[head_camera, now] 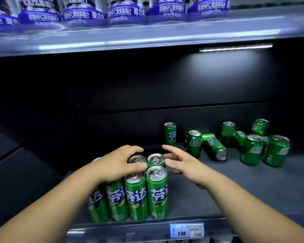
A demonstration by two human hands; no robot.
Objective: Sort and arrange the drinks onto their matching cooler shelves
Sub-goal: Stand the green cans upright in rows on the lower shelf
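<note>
Several slim green cans stand packed in rows [156,192] at the front left of the dark cooler shelf [235,186]. My left hand [118,163] curls over a second-row can [136,159], thumb and fingers on its rim. My right hand [181,163] hovers open just right of the neighbouring can [156,160], fingers spread, touching nothing that I can see. Farther back right, loose green cans [253,148] stand scattered, and one [215,147] lies on its side. A single can [170,134] stands alone at the back.
The shelf above [147,37] carries a row of purple-labelled bottles [123,13]. A price tag reading 2.50 [186,230] sits on the front rail. The left part of the can shelf is dark and bare.
</note>
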